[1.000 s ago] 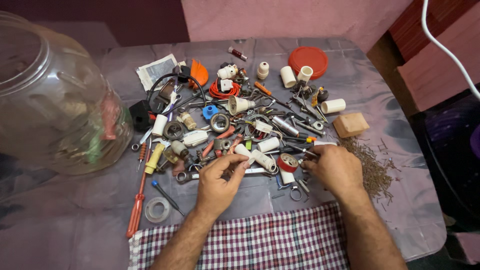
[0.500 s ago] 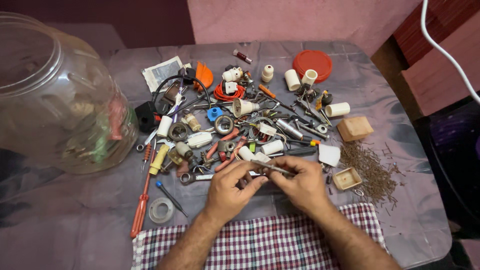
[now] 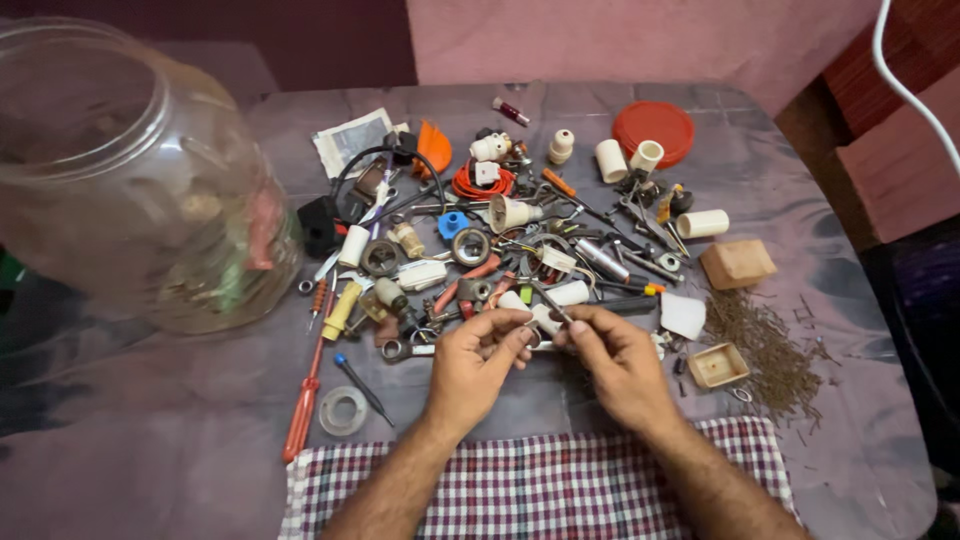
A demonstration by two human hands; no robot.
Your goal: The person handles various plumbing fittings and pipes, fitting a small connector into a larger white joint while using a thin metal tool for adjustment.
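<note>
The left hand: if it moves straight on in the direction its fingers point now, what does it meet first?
The left hand points up and right, so it would probably first meet the right hand, fingertips nearly touching around a thin metal tool. Depth is unclear.

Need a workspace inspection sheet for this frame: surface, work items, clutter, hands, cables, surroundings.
Surface: table under a grey-purple sheet; checked cloth at the near edge.
Work items: a small thin metal part pinched between both hands; its kind cannot be told.
Clutter: dense pile of hardware, with a red-handled screwdriver, tape roll, red lid, heap of small nails and small open box.
Hands: left hand and right hand meet over the pile's near edge.
Cables: orange coil; black cable; white cable at upper right.
Surroundings: large clear jar on its side at left; pink wall behind.
</note>
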